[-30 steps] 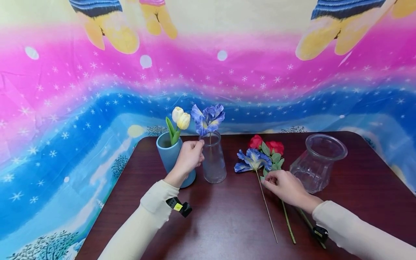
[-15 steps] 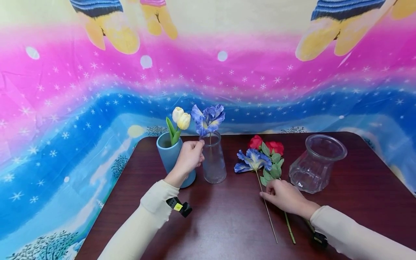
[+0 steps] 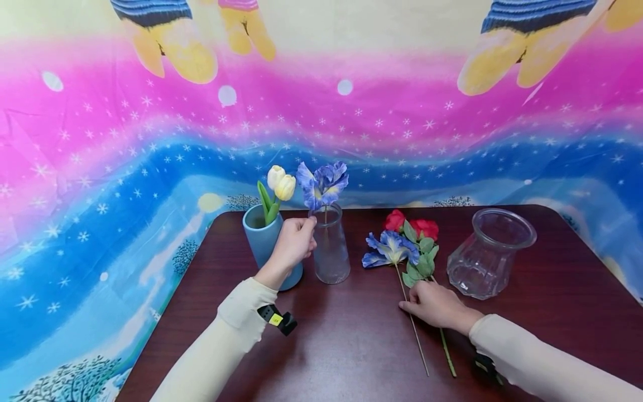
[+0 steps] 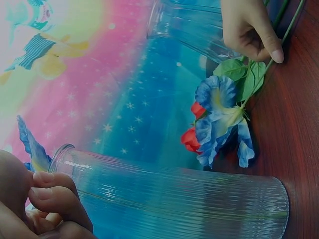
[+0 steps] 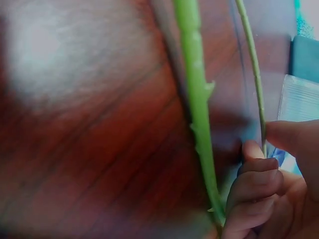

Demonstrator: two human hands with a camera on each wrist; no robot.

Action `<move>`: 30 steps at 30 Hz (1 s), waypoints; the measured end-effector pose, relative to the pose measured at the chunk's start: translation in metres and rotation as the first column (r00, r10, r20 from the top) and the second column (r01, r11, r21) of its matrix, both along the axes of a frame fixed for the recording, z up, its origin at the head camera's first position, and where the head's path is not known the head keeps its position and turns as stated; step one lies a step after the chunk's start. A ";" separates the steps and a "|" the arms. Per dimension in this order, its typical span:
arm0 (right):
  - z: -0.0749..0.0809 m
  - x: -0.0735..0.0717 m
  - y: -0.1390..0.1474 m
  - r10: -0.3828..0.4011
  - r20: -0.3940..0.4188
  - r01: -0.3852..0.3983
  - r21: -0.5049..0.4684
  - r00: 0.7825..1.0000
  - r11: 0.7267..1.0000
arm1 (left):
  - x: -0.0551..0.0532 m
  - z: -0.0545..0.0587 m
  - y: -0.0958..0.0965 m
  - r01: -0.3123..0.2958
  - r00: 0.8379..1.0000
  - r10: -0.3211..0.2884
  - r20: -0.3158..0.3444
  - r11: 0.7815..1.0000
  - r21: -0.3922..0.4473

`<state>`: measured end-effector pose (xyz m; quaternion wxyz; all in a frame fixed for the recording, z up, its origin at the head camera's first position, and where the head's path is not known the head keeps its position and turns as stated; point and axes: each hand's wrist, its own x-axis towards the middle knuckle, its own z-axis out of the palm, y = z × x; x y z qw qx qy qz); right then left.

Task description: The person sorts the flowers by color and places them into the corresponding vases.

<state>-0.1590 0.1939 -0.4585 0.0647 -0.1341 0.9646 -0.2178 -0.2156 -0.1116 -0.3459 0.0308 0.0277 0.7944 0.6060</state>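
Note:
My left hand has curled fingers, with thumb and fingertips gripping right at the rim of the ribbed glass vase. An upright blue iris stands in that vase, its thin stem showing through the glass. On the table lies a second blue iris, its bloom pointing away from me. Thumb and index finger of my right hand pinch this iris's thin stem, seen closely in the right wrist view. Red roses with green leaves lie beside it; their thicker, thorny stem runs under my right hand.
Left of the glass vase stands a blue vase holding cream tulips. A wide-mouthed glass vase stands at the right. Behind the dark wooden table hangs a colourful printed cloth.
My right hand has moved from the rose leaves down toward me along the stems and now pinches the lying iris's stem. The left hand stays at the glass vase's rim.

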 end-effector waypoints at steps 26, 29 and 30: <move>0.018 0.001 -0.002 0.155 -0.087 -0.174 -0.291 0.984 0.941 | 0.000 -0.002 -0.001 -0.005 1.000 0.005 -0.001 1.000 -0.006; 0.021 0.002 -0.005 0.137 -0.109 -0.165 -0.317 0.985 0.934 | -0.001 -0.002 -0.001 -0.007 1.000 0.007 -0.001 1.000 0.000; 0.021 0.003 -0.006 0.130 -0.117 -0.162 -0.329 0.985 0.930 | -0.001 -0.002 -0.001 -0.007 1.000 0.007 -0.002 1.000 0.002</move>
